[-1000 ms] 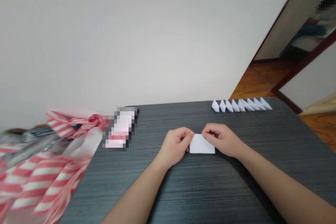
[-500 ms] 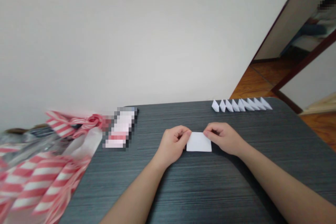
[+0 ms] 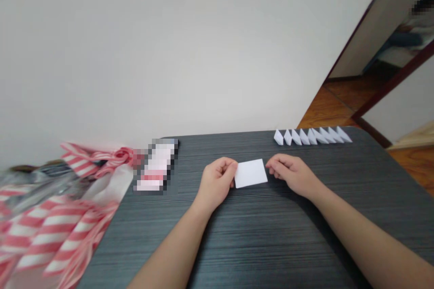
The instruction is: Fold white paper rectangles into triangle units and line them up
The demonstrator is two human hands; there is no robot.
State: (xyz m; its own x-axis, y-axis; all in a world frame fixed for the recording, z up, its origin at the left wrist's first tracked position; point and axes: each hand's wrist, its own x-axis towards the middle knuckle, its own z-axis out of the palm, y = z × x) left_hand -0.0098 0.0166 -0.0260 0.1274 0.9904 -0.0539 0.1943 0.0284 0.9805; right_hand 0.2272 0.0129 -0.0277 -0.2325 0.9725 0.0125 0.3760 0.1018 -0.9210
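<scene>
A white rectangle of paper (image 3: 251,174) is held just above the dark table, its right side tilted slightly up. My left hand (image 3: 217,179) pinches its left edge between thumb and fingers. Just off the paper's right edge is my right hand (image 3: 291,172), its fingers curled together and nothing visible in them. Whether the paper is folded or a single layer, I cannot tell.
Several small folded white paper pieces (image 3: 312,136) stand in a row along the back right of the dark table (image 3: 257,244). A phone (image 3: 156,165), blurred out, lies at the back left. Red-and-white striped cloth (image 3: 50,230) and clear plastic are heaped beyond the left edge.
My right hand has let go of the paper and moved slightly right. My left hand has shifted a little left and up with the paper, which has turned slightly.
</scene>
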